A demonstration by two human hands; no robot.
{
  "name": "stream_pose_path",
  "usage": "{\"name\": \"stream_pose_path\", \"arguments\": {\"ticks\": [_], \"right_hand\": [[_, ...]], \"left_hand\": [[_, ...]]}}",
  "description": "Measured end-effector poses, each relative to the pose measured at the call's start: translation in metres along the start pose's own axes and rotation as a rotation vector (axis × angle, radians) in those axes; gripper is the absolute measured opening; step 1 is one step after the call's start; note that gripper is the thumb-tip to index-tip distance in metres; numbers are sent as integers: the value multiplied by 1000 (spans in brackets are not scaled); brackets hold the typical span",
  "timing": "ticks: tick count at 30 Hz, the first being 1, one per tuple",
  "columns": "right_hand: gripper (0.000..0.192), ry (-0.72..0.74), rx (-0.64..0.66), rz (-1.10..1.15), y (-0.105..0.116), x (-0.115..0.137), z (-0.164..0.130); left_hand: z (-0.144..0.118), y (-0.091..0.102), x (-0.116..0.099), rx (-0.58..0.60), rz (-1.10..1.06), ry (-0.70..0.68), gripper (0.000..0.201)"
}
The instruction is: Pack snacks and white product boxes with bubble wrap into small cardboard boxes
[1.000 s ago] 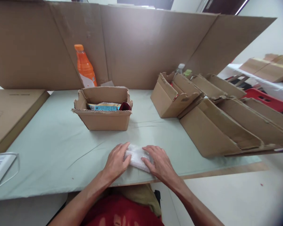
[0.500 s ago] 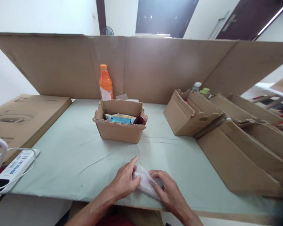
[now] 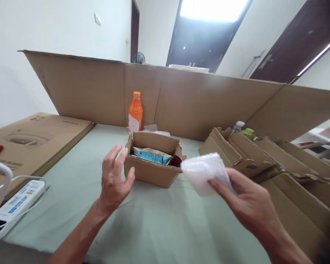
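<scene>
My right hand grips a bubble-wrapped bundle, raised above the table just right of a small open cardboard box. What the wrap encloses, if anything, cannot be made out. Fingers spread, my left hand hovers by the box's left end and holds nothing. Inside the box lie a blue and yellow packet and a dark red item, mostly hidden by the front wall.
An orange drink bottle stands behind the box. Several cardboard boxes line the right side. To the left are a flat carton and a white power strip with cables. A cardboard screen closes off the back.
The bundle has been lifted off the table's front edge by my right hand. My left hand has let go of it and moved left and forward, opening. The view has shifted.
</scene>
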State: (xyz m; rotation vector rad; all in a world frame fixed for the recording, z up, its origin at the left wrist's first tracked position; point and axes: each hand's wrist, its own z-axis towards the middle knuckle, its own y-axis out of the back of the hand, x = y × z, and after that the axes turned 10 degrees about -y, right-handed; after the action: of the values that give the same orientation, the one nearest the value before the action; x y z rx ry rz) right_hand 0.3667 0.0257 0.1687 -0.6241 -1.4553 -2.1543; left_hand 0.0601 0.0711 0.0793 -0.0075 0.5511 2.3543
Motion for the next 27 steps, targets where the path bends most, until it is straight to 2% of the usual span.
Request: {"name": "stream_pose_path", "arguments": {"ticks": [1, 3, 4, 6, 8, 9, 11, 13, 16, 21, 22, 25, 27], "right_hand": [[30, 56, -50, -17, 0, 12, 20], [27, 150, -32, -82, -14, 33, 59], [24, 182, 44, -139, -26, 42, 77], [19, 238, 299, -322, -56, 55, 109], [19, 303, 547, -608, -88, 63, 131], [21, 336, 627, -745, -103, 66, 137], [23, 379, 698, -937, -127, 71, 144], [23, 393, 723, -1008, -143, 74, 144], [23, 410, 725, -1049, -152, 79, 138], [29, 449, 618, -1056, -144, 86, 132], [31, 457, 649, -1026, -142, 86, 133], [29, 462, 873, -909, -139, 87, 135], [28, 465, 973, -855, -141, 87, 136]], "left_hand": [[4, -4, 9, -19, 17, -19, 65], [1, -13, 19, -32, -18, -30, 61], [-4, -18, 20, -41, -45, -22, 60], [-17, -25, 17, -74, -84, 9, 59], [-28, -28, 13, -112, -103, 27, 59], [-31, -29, 12, -125, -112, 30, 59], [-34, -30, 13, -135, -136, 37, 60], [-34, -30, 15, -134, -164, 50, 61], [-35, -32, 18, -135, -205, 70, 60], [-37, -31, 18, -140, -246, 98, 61], [-37, -31, 18, -142, -252, 99, 61], [-37, -31, 18, -156, -252, 99, 60], [-38, -32, 18, -159, -240, 89, 60]]}}
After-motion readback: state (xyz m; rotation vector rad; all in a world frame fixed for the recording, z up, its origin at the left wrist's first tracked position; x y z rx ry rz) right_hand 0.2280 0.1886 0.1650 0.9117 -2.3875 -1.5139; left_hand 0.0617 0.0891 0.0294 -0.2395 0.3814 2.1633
